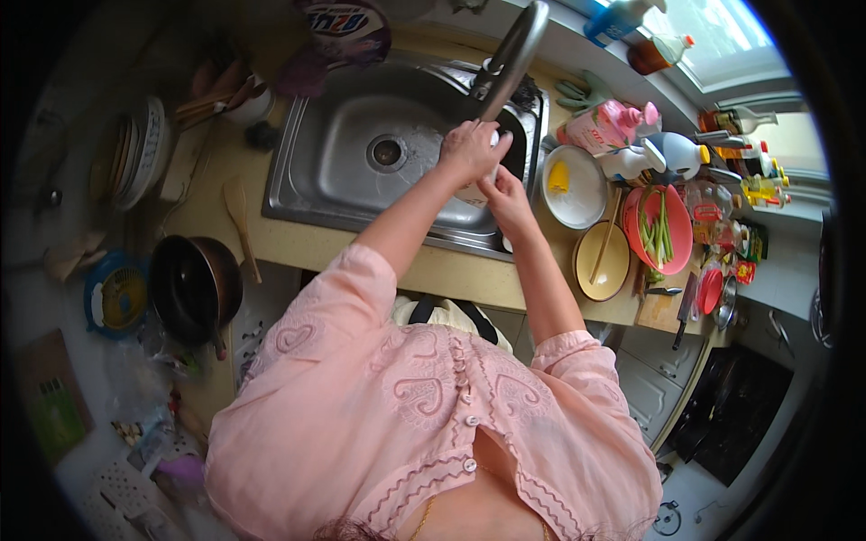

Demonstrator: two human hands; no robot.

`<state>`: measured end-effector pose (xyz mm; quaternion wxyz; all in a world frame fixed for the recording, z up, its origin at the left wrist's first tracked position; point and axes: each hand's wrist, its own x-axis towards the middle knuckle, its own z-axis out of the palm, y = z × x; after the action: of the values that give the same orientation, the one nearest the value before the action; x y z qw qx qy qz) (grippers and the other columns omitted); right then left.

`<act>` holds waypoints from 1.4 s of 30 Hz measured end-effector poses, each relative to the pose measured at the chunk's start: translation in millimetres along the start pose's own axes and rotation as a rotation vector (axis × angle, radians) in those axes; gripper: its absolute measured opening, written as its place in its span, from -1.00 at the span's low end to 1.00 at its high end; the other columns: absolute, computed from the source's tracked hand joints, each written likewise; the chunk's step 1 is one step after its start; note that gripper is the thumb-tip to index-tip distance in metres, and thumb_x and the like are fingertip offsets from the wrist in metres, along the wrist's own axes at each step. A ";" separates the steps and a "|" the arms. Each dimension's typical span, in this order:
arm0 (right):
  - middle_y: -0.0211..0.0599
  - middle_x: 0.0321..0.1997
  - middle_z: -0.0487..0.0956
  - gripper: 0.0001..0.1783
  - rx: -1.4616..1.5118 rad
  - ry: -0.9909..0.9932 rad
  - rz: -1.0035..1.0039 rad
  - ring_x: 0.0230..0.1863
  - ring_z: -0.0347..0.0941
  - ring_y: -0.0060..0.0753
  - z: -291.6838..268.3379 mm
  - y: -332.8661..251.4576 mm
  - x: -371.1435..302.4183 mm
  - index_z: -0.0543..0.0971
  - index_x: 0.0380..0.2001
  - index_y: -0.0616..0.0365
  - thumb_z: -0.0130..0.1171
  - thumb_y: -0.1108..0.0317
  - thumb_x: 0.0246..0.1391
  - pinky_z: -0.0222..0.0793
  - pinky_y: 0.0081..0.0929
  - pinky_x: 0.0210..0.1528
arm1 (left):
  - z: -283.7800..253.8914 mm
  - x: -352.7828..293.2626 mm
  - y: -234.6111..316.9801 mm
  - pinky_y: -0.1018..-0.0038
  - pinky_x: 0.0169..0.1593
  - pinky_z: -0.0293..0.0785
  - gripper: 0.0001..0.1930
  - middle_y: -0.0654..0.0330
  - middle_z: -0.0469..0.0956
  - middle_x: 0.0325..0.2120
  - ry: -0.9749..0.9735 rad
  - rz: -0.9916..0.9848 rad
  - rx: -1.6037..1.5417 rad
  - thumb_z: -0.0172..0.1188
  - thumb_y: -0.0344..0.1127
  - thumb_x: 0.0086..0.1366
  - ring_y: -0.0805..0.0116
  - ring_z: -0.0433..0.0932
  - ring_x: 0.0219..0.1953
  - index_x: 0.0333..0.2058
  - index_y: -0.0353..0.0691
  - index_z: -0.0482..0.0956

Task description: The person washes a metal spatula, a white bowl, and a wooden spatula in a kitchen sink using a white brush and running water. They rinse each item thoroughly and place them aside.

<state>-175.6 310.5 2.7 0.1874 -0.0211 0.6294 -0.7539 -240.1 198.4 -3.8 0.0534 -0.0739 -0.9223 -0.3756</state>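
Both hands are together over the right part of the steel sink (298, 171), just below the curved faucet (516, 68). My left hand (471, 150) is closed near the faucet's end, with a bit of white showing at its fingers. My right hand (511, 200) is bent around the edge of a pale, bowl-like thing (471, 194) with faint markings. The hands and left forearm hide most of it, so its full shape cannot be made out. Wet gleams show around the drain (388, 153) in the basin.
Right of the sink stand a white bowl (586, 194) with a yellow sponge (558, 178), a cream bowl (604, 261) with chopsticks, and a red basin (681, 230) of green stalks. A knife (686, 311) lies nearby. A wooden spatula (240, 221) and dark pot (196, 288) are at left.
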 end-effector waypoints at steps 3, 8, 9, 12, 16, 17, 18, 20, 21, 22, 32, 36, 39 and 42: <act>-0.32 -0.12 0.48 -0.71 0.143 0.019 0.031 -0.14 0.38 -0.56 -0.8 -7.2 -9.3 0.37 -0.10 0.28 0.01 0.39 0.11 0.24 -0.55 -0.04 | -29.3 19.8 -17.7 0.26 0.01 0.29 -0.62 0.02 0.47 -0.19 -0.314 -0.318 -0.306 -0.08 -0.08 0.21 0.03 0.37 -0.04 -0.16 -0.23 0.46; -0.32 -0.04 0.44 -0.67 0.283 0.106 0.009 -0.05 0.37 -0.50 -4.0 -1.8 8.3 0.31 -0.02 0.19 -0.05 0.39 0.14 0.26 -0.48 0.01 | 11.3 -30.7 0.0 0.28 0.05 0.26 -0.59 -0.07 0.28 0.01 0.349 0.244 0.122 -0.08 -0.10 0.20 -0.04 0.31 0.00 -0.09 -0.28 0.40; -0.33 -0.04 0.44 -0.67 0.276 0.119 0.006 -0.05 0.37 -0.50 -4.0 -2.9 8.3 0.30 -0.02 0.18 -0.05 0.39 0.14 0.26 -0.48 0.01 | 7.1 -33.6 5.3 0.27 0.06 0.24 -0.58 -0.08 0.27 0.02 0.317 0.170 0.006 -0.07 -0.13 0.21 -0.06 0.30 0.01 -0.05 -0.29 0.34; -0.29 -0.03 0.43 -0.69 0.334 0.160 -0.008 -0.03 0.37 -0.45 0.0 -1.5 8.9 0.31 -0.03 0.18 -0.05 0.40 0.14 0.26 -0.47 0.02 | 2.5 -40.3 6.6 0.24 0.09 0.21 -0.52 -0.11 0.25 0.04 0.275 -0.033 -0.263 -0.05 -0.18 0.21 -0.08 0.26 0.04 0.06 -0.32 0.21; -0.22 0.01 0.40 -0.65 0.516 0.189 -0.028 0.02 0.34 -0.31 -2.7 -2.0 15.4 0.28 -0.01 0.19 -0.03 0.41 0.12 0.23 -0.32 0.09 | 6.5 -52.0 0.1 0.27 0.13 0.14 -0.48 -0.08 0.22 0.04 0.333 -0.009 -0.307 -0.03 -0.21 0.19 -0.02 0.24 0.05 0.09 -0.31 0.15; -0.23 0.02 0.39 -0.64 0.556 0.148 -0.005 0.03 0.33 -0.30 -2.2 -2.0 15.4 0.27 0.00 0.17 -0.02 0.41 0.12 0.21 -0.32 0.10 | 7.6 -53.4 0.0 0.28 0.13 0.13 -0.48 -0.07 0.23 0.04 0.409 0.037 -0.299 -0.03 -0.21 0.20 -0.03 0.24 0.05 0.09 -0.30 0.15; -0.24 0.03 0.38 -0.62 0.595 0.108 0.018 0.05 0.31 -0.29 -0.8 -3.1 15.0 0.26 0.01 0.15 -0.02 0.41 0.11 0.20 -0.31 0.12 | 8.7 -54.1 -0.2 0.29 0.13 0.13 -0.49 -0.07 0.23 0.03 0.483 0.083 -0.291 -0.04 -0.21 0.21 -0.03 0.25 0.05 0.10 -0.29 0.15; -0.26 0.05 0.37 -0.61 0.594 0.152 0.042 0.07 0.30 -0.30 9.3 -6.6 11.9 0.26 0.03 0.13 -0.01 0.40 0.11 0.19 -0.32 0.13 | 9.1 -44.6 -7.7 0.31 0.13 0.12 -0.54 -0.05 0.30 -0.02 0.515 0.004 -0.336 -0.13 -0.11 0.27 0.00 0.25 0.04 0.04 -0.29 0.25; -0.27 0.06 0.37 -0.60 0.594 0.176 0.053 0.08 0.29 -0.31 13.2 -9.3 9.1 0.26 0.03 0.12 -0.01 0.40 0.11 0.18 -0.33 0.14 | 11.2 -38.5 -13.1 0.32 0.12 0.13 -0.54 -0.04 0.32 -0.03 0.487 -0.053 -0.479 -0.16 -0.07 0.28 0.02 0.27 0.04 0.02 -0.29 0.28; -0.28 0.06 0.37 -0.60 0.608 0.163 0.042 0.08 0.29 -0.32 16.6 -13.8 6.6 0.26 0.03 0.12 0.00 0.39 0.11 0.18 -0.33 0.14 | 13.3 -29.7 -22.3 0.33 0.11 0.14 -0.53 -0.03 0.34 -0.04 0.462 -0.109 -0.616 -0.19 -0.03 0.29 0.03 0.28 0.03 0.00 -0.29 0.32; -0.24 0.06 0.37 -0.60 0.748 0.175 0.002 0.10 0.27 -0.31 10.4 3.2 11.9 0.25 0.04 0.13 -0.03 0.35 0.12 0.15 -0.29 0.18 | 42.0 -47.3 -17.8 0.31 0.13 0.12 -0.39 -0.16 0.26 0.00 0.503 -0.402 -0.650 -0.25 0.07 0.29 0.00 0.22 0.07 0.06 -0.42 0.17; -0.27 -0.02 0.44 -0.68 0.777 0.153 0.055 0.03 0.33 -0.38 6.9 -6.0 2.3 0.34 -0.06 0.18 0.00 0.36 0.10 0.18 -0.33 0.16 | 17.2 -42.1 -24.0 0.37 0.06 0.22 -0.38 0.03 0.37 -0.06 0.325 -0.587 -1.074 -0.32 0.14 0.30 0.21 0.33 0.00 0.03 -0.33 0.26; -0.30 0.01 0.42 -0.65 0.779 0.068 0.073 0.06 0.31 -0.37 7.6 -9.4 -8.3 0.31 -0.03 0.15 0.00 0.34 0.10 0.16 -0.31 0.16 | -13.3 -31.3 -48.7 0.50 -0.01 0.25 -0.41 0.19 0.47 -0.18 0.006 -0.683 -1.446 -0.30 0.16 0.29 0.42 0.38 -0.10 -0.11 -0.27 0.44; -0.32 0.08 0.36 -0.58 0.786 0.069 0.054 0.12 0.26 -0.34 13.2 -1.6 -4.9 0.24 0.06 0.10 -0.02 0.33 0.12 0.13 -0.27 0.18 | -7.5 -28.5 -55.3 0.48 0.01 0.24 -0.41 0.20 0.47 -0.18 0.095 -0.644 -1.257 -0.29 0.15 0.29 0.40 0.38 -0.08 -0.12 -0.28 0.45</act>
<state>-167.9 299.8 7.9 0.1798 0.0944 0.2990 -0.9324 -221.5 151.3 -40.8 -0.0729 0.2025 -0.5036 -0.8367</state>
